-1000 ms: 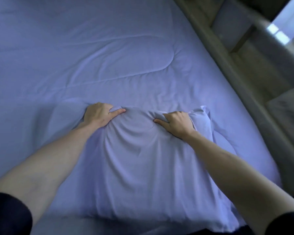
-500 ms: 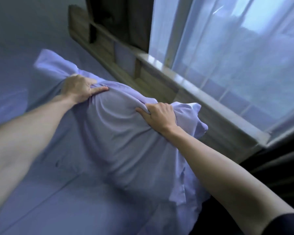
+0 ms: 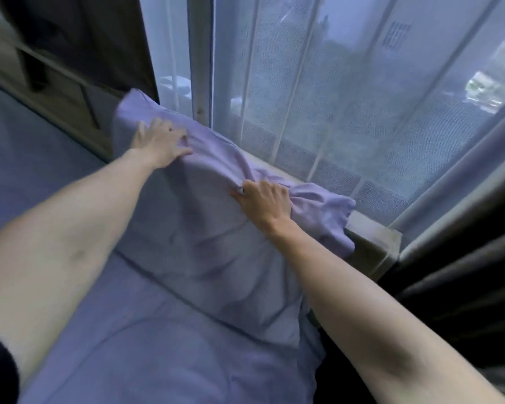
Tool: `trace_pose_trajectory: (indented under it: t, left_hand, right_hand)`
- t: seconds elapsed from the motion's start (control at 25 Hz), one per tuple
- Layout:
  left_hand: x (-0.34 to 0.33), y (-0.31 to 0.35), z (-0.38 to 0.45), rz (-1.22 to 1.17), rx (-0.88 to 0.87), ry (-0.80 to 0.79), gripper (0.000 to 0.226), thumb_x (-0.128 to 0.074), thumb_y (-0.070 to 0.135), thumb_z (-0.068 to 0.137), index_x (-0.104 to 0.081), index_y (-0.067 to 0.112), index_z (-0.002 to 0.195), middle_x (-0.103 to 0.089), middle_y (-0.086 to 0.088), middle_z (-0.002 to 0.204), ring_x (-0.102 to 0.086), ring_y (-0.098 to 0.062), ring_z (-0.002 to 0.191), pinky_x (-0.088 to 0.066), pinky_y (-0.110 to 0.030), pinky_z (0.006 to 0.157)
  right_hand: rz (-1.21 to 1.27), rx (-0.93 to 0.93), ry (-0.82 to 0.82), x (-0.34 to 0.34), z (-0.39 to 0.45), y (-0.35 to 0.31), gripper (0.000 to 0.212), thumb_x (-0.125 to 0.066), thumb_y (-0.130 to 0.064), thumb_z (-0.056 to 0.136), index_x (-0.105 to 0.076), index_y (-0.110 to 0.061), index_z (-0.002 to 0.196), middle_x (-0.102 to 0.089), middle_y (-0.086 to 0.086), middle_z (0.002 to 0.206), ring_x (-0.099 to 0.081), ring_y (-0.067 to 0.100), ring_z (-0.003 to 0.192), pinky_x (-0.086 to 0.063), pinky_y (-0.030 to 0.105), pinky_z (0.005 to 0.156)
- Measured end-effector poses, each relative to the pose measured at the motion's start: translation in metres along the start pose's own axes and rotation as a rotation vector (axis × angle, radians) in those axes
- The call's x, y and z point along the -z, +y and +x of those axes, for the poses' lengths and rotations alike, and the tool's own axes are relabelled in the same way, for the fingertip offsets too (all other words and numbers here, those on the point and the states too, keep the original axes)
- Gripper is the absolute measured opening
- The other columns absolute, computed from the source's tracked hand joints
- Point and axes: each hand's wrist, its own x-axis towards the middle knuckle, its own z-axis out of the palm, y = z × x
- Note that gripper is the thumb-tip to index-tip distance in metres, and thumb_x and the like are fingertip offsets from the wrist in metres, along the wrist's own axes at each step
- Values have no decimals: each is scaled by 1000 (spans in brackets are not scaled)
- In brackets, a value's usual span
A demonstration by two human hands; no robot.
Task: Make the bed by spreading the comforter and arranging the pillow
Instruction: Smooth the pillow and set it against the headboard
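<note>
Against the window sill (image 3: 370, 228): lilac pillow (image 3: 204, 228), propped on comforter (image 3: 128, 360); sheer curtain (image 3: 332, 112) behind. Left hand (image 3: 161, 144) flat, fingers spread; right hand (image 3: 267, 199) clenching the pillow's top edge.

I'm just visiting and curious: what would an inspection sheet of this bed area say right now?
Surface: lilac comforter spread over the bed, lightly creased.
Job's things: lilac pillow stands on edge, its top leaning towards the window sill.
Clutter: nothing seen.
Hands: left hand lies on the pillow's top edge, fingers spread; right hand grips a bunch of the pillowcase.
Cables: nothing seen.
Surroundings: sheer curtain over the window, dark curtain on the right, wooden headboard shelf on the left.
</note>
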Motion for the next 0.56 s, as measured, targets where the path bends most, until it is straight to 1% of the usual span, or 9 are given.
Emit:
trace_pose_trajectory:
  t: [0.04,0.12,0.2,0.24,0.32,0.36,0.4,0.48,0.56]
  left_hand:
    - [-10,4,2,-64,46,-42,46,-38,49,97,-52,23,133,-47,-15,138,-40,-35,129,-30,-54,105]
    - [-17,10,3,-227,111,-61,48,-31,47,99,-44,25,140,-36,-11,148,-30,-32,138,-23,-57,110]
    - [-13,7,1,-317,115,-57,53,-32,49,99,-38,24,145,-26,-11,155,-22,-31,144,-20,-53,115]
    - [-11,5,0,-349,115,-53,56,-32,51,99,-34,24,148,-20,-12,159,-17,-30,146,-18,-51,118]
    - [-9,1,-6,-396,150,-74,60,-32,54,98,-28,26,150,-6,-9,162,-5,-28,150,-12,-49,121]
    - [-10,2,-10,-398,164,-98,62,-31,57,97,-26,27,151,-1,-8,163,1,-28,150,-9,-49,121]
    - [-11,4,-14,-395,168,-124,63,-30,59,96,-24,28,151,2,-7,163,5,-28,150,-7,-50,121]
    - [-8,10,-20,-405,158,-141,66,-30,61,95,-20,30,152,6,-6,163,9,-27,150,-5,-50,121]
    - [-1,14,-26,-410,147,-130,68,-29,62,95,-14,32,153,7,-4,163,11,-25,150,-2,-49,121]
  right_hand:
    - [36,2,-5,0,4,3,43,-43,-55,94,-64,-18,99,-69,12,103,-65,34,96,-34,37,66]
    - [180,-25,10,10,13,12,42,-49,-60,89,-56,-18,89,-67,11,101,-63,34,93,-34,38,65]
    - [343,-135,22,19,19,29,48,-50,-67,84,-52,-20,85,-65,9,96,-60,33,93,-37,38,69]
    - [362,-206,7,21,20,39,51,-51,-70,81,-53,-20,91,-64,8,101,-58,33,99,-39,39,75]
    - [289,-330,-98,20,20,54,58,-53,-70,78,-56,-21,108,-61,7,115,-53,32,113,-39,43,90]
    - [261,-357,-139,17,19,57,56,-54,-67,80,-57,-21,111,-61,7,117,-53,32,115,-39,43,92]
    - [262,-355,-138,15,19,58,48,-56,-60,83,-60,-20,109,-63,8,116,-55,32,114,-40,41,89]
    - [291,-320,-49,17,21,57,28,-58,-43,90,-63,-16,97,-66,10,108,-59,33,105,-40,35,77]
    - [275,-312,62,27,26,59,22,-56,-35,93,-62,-13,92,-66,13,104,-60,35,98,-38,34,72]
